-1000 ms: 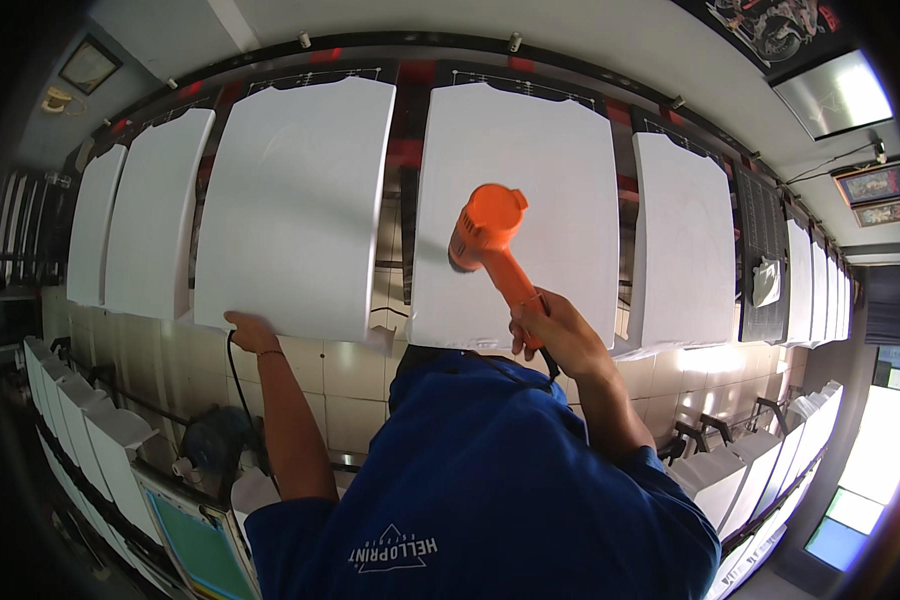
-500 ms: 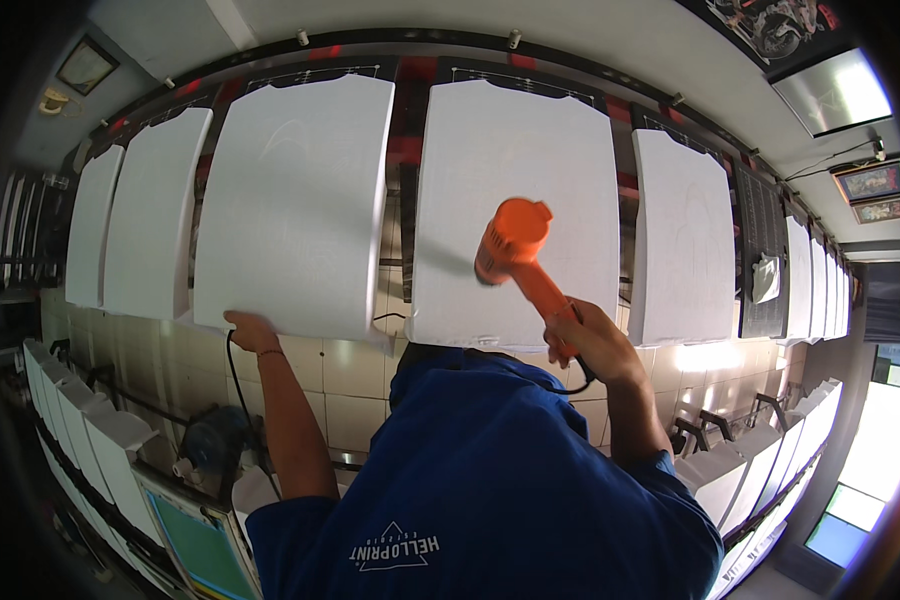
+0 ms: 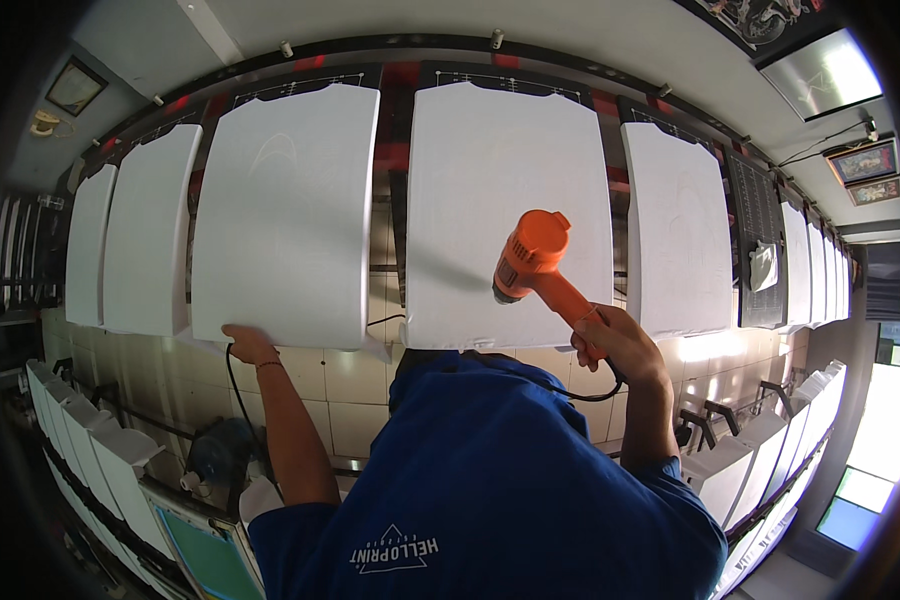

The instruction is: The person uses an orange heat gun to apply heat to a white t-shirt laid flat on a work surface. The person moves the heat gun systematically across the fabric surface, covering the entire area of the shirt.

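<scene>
My right hand (image 3: 620,340) is wrapped round the handle of an orange heat gun (image 3: 545,245). Its dark nozzle points down and left, above the lower part of a white cloth-covered board (image 3: 510,170) right in front of me. A black cord trails from the handle toward my waist. My left hand (image 3: 252,345) is closed at the lower edge of the neighbouring white board (image 3: 280,210) on the left. From its fingers a black cord (image 3: 235,385) hangs down along my forearm; the fingertips are partly hidden.
More white-covered boards (image 3: 678,230) stretch both ways along the black rack. One bare dark board (image 3: 760,235) carries a crumpled white cloth (image 3: 763,268). Behind me runs another row of boards (image 3: 105,455), near a green-meshed screen frame (image 3: 202,550). Tiled floor (image 3: 355,385) shows between.
In the picture, the heat gun and my right hand have shifted slightly right and down. My left hand has stayed by the left board's lower edge, and the view has tilted a little.
</scene>
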